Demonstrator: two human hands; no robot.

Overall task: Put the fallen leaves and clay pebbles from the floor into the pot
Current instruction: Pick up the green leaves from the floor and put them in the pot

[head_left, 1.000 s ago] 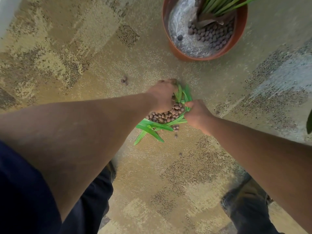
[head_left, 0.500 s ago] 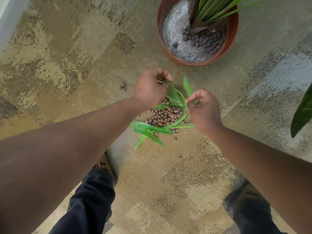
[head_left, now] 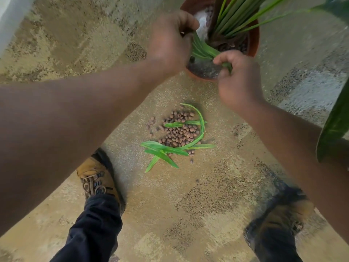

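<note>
1. Both hands hover over the near rim of the terracotta pot (head_left: 255, 39), each closed on an end of one bunch of green leaves (head_left: 204, 51) stretched between them.
2. The left hand (head_left: 167, 44) is fisted around the bunch's far end, knuckles up, above the pot's left edge.
3. The right hand (head_left: 238, 80) pinches the bunch's near end between thumb and curled fingers, just over the pot's front rim.
4. The pot stands at the top edge of the view, partly cut off; a plant (head_left: 232, 19) with long narrow blades rises from it, with dark pebbles and pale grit around its base.
5. On the floor (head_left: 56, 44), in the open space between the two forearms, lies a heap of clay pebbles (head_left: 179, 132), too many to count exactly, several dozen at least, with a few strays at its left and lower edges.
6. Loose leaves (head_left: 164, 151) lie across and below the heap: about six or seven can be told apart, some overlapping.
7. Two boots bracket the heap from below: the left boot (head_left: 96, 178), tan and laced, and the right boot (head_left: 277, 220), blurred.
8. The speckled floor is bare to the left of the heap and between the boots.
9. A broad dark leaf (head_left: 334, 120) juts in at the right edge, over the right forearm.
10. A pale wall edge (head_left: 11, 19) closes the top left corner.
</note>
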